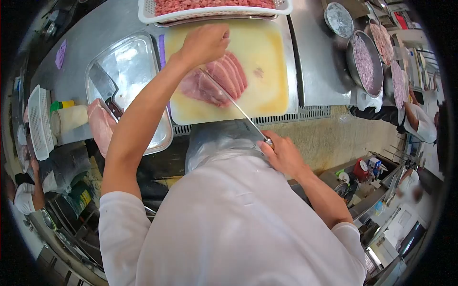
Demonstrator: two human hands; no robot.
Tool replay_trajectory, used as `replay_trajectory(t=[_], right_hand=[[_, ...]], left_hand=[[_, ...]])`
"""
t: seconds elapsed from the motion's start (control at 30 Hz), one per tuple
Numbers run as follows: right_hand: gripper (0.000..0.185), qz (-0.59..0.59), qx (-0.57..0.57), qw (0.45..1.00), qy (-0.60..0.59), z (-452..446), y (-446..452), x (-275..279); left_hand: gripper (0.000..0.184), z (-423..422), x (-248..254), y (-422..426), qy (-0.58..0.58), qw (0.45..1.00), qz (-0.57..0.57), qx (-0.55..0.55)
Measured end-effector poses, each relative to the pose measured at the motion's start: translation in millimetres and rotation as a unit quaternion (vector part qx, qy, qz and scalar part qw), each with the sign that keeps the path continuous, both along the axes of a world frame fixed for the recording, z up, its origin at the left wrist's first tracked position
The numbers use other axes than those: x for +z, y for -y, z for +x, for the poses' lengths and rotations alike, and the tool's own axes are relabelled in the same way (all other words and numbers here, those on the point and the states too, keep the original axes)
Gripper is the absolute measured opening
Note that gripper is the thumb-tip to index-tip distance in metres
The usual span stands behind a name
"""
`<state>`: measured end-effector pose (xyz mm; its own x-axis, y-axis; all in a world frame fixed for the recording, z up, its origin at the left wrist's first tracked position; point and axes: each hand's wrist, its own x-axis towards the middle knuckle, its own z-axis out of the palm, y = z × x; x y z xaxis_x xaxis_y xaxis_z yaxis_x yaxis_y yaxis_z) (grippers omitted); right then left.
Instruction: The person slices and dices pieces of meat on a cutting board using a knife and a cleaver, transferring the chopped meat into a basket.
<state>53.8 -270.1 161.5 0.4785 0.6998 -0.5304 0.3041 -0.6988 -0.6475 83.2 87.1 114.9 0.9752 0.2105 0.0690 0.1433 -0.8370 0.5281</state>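
Note:
Sliced pink meat point(227, 75) lies fanned out on a yellowed white cutting board point(272, 57), with a broader flat piece at its left. In my right hand point(285, 155), near the board's front edge, is the handle of a long thin knife point(238, 107). Its narrow blade slants up and left across the meat. My left hand point(206, 44) is closed just above the upper left of the slices; whatever its curled fingers may hold is hidden.
A metal tray point(131, 57) at the left holds a cleaver point(102, 80) and a large piece of meat point(101, 125). Behind the board stands a white basket point(214, 14) of cut meat. Bowls point(365, 64) are at the right. Other people point(421, 123) are at both sides.

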Motion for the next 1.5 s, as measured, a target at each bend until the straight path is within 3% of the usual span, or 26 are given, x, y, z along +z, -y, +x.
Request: replay_trajectory(t=[0.07,0.17,0.23,0.37,0.63,0.7,0.93,1.07,1.17,1.27,1.33,1.43,1.5], right_hand=[[0.041,0.008,0.01,1.0,-0.004,3,-15,-7],[0.04,0.018,0.033,0.999,0.033,2,-26,-6],[0.039,0.018,0.037,0.998,0.051,-2,-33,1],[0.035,-0.02,0.049,0.997,0.058,-6,-57,27],[0.037,-0.11,0.119,0.987,0.003,13,-113,22],[0.038,-0.105,0.107,0.988,-0.029,11,-107,0],[0.039,0.064,0.112,0.99,0.056,18,-90,-79],[0.035,0.036,0.112,0.99,0.071,18,-87,-69],[0.034,0.02,0.093,0.995,0.042,20,-64,-53],[0.036,0.046,0.089,0.994,0.048,20,9,-56],[0.041,-0.003,0.078,0.996,0.033,18,56,-52],[0.042,-0.081,0.05,0.995,-0.017,22,71,-26],[0.042,-0.055,0.046,0.997,-0.011,23,53,-14]], left_hand=[[0.02,-7,18,7,0.035,0.999,-0.02,0.01],[0.032,-24,13,15,-0.058,0.997,0.042,-0.018],[0.035,-36,14,22,-0.075,0.997,0.023,-0.01],[0.039,-39,-17,16,-0.081,0.996,-0.012,0.023],[0.026,-40,-27,-21,-0.132,0.988,-0.037,0.064],[0.024,-41,-31,-21,-0.139,0.987,-0.029,0.076],[0.023,-38,-33,-18,-0.172,0.98,0.038,0.098],[0.024,-44,-50,-33,-0.205,0.977,0.031,-0.054],[0.024,-30,-55,-33,-0.191,0.97,0.105,-0.105],[0.018,-25,-48,-32,-0.186,0.974,0.087,-0.092],[0.018,-23,-54,-28,-0.183,0.978,0.065,-0.079],[0.018,-26,-63,-25,-0.133,0.989,0.048,-0.051],[0.02,-23,-56,-21,-0.092,0.995,0.023,-0.025]])
